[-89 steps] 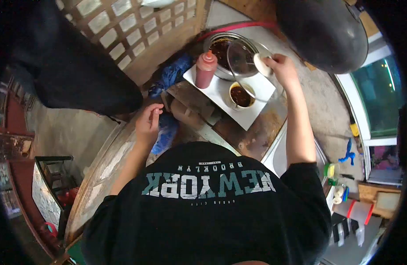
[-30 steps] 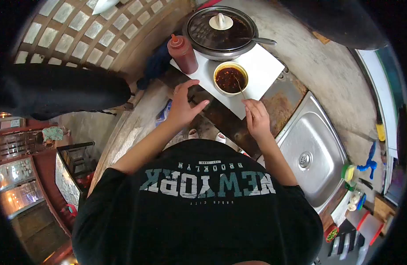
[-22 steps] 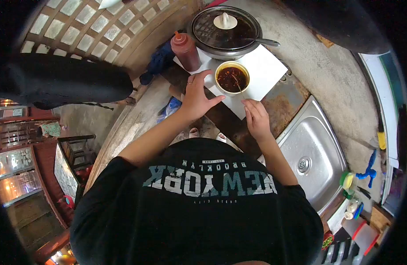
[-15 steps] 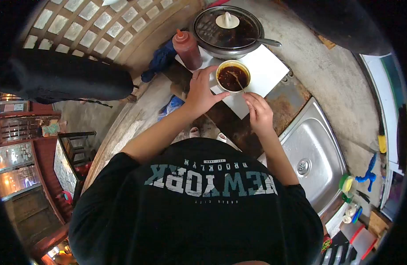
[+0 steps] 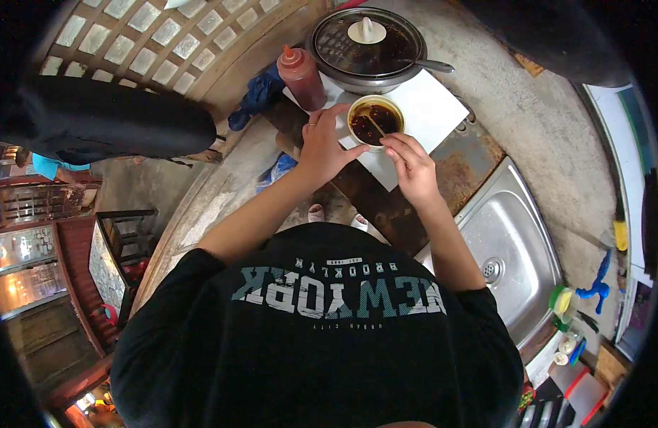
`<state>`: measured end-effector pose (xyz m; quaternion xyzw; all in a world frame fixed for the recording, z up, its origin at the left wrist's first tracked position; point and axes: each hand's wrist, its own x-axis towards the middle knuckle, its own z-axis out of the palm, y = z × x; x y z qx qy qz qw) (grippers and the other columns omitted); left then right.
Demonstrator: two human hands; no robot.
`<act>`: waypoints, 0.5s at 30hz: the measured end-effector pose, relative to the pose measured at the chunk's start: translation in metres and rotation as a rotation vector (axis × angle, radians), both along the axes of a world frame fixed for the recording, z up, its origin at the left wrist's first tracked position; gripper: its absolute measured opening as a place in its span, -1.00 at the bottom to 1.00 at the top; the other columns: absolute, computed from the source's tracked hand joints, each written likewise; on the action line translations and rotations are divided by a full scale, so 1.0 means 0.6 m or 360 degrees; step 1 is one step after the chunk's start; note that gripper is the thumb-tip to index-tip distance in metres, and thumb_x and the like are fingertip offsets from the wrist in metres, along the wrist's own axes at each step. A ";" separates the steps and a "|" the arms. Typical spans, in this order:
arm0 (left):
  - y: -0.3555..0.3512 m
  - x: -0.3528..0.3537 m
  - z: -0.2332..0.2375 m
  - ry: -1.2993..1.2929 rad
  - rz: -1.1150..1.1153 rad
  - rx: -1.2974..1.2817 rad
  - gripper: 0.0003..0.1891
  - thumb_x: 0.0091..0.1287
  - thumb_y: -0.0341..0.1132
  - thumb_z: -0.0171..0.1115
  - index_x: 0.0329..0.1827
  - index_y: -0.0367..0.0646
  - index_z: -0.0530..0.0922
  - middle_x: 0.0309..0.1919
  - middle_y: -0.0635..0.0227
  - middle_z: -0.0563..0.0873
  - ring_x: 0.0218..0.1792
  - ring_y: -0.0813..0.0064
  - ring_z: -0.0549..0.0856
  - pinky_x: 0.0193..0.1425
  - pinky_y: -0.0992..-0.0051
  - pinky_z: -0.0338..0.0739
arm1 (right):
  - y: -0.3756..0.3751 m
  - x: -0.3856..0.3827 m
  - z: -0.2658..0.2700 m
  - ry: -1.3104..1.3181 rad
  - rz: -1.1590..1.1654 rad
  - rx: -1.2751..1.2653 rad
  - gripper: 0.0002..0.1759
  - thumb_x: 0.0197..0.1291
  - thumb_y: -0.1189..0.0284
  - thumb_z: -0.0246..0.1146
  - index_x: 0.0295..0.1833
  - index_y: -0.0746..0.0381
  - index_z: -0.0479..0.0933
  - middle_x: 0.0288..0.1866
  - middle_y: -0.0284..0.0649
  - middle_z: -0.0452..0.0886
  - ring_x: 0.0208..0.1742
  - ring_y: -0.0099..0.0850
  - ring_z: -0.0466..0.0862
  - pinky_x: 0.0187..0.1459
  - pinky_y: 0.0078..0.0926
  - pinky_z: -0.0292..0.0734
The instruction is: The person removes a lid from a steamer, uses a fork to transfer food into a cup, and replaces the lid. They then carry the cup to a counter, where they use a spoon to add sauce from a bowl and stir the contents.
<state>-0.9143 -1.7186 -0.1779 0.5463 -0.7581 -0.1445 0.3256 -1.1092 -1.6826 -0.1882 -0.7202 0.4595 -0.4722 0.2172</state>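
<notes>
A small yellow-rimmed bowl of dark red sauce [image 5: 375,121] sits on a white board [image 5: 429,110]. My left hand [image 5: 322,146] wraps around the bowl's left side, thumb under its near rim. My right hand [image 5: 411,160] pinches the thin handle of a spoon [image 5: 372,123] whose tip dips into the sauce. Behind the bowl stands a metal pot [image 5: 368,50] under a glass lid with a white knob; a ladle handle pokes out on its right. A red squeeze bottle [image 5: 300,75] stands upright to the left of the pot.
A steel sink [image 5: 511,250] lies to the right of a rusty counter strip. Blue cloth [image 5: 254,96] lies left of the bottle, by a lattice wall. Sponges and bottles sit at the far right edge. Another person's dark-sleeved arm [image 5: 115,125] reaches in at left.
The lid went back on the pot. My left hand came from the counter edge and closed around the bowl. My right hand moved up with the spoon, stirring in the sauce.
</notes>
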 end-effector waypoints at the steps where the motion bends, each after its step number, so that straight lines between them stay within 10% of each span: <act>1: 0.000 0.000 0.000 0.0010 0.0003 0.0011 -0.19 -0.17 -0.15 0.58 0.21 -0.05 0.37 0.12 0.34 0.54 0.23 0.19 0.41 0.19 0.11 0.25 | 0.000 0.001 -0.001 -0.0001 0.0001 -0.0007 -0.81 0.22 0.51 0.23 -0.06 0.24 0.62 -0.03 -0.09 0.60 -0.02 -0.17 0.62 0.01 -0.33 0.55; 15: -0.003 -0.001 -0.004 -0.0026 0.0032 0.0052 -0.23 -0.18 -0.12 0.59 0.15 -0.02 0.41 0.15 0.39 0.53 0.20 0.24 0.43 0.24 0.16 0.22 | -0.008 0.004 -0.012 -0.0074 0.0019 -0.0034 -0.82 0.24 0.51 0.21 -0.05 0.25 0.61 -0.03 -0.07 0.60 0.00 -0.16 0.62 0.02 -0.35 0.54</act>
